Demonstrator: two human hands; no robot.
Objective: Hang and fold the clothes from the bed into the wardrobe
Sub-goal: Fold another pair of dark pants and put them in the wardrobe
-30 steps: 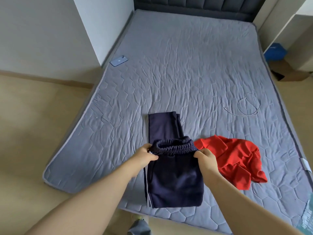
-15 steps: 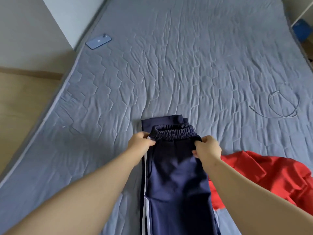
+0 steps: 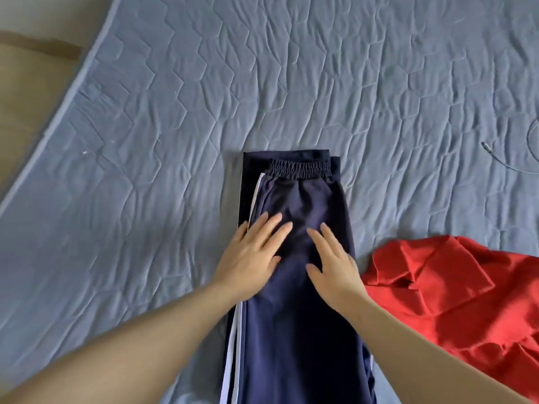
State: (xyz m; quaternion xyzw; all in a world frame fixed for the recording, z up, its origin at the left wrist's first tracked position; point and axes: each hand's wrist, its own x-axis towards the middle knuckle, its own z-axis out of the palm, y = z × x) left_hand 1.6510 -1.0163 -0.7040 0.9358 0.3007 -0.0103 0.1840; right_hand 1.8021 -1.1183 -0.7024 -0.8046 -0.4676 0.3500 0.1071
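Navy track pants (image 3: pixel 303 199) with white side stripes lie folded lengthwise on the grey quilted bed (image 3: pixel 204 97), elastic waistband at the far end over the leg ends. My left hand (image 3: pixel 252 256) lies flat on the pants near the striped edge, fingers straight and spread. My right hand (image 3: pixel 332 263) presses flat on the pants beside it, fingers straight. Neither hand grips the fabric. A crumpled red garment (image 3: pixel 455 290) lies on the bed just right of the pants.
A thin grey cable (image 3: pixel 495 158) lies on the bed at the far right. The bed's left edge (image 3: pixel 49 129) curves down to a tan floor (image 3: pixel 26 83) at the upper left.
Both hands let go of the waistband, which now lies flat over the leg ends. They slid back toward me and now press flat on the pants. The view moved closer to the bed.
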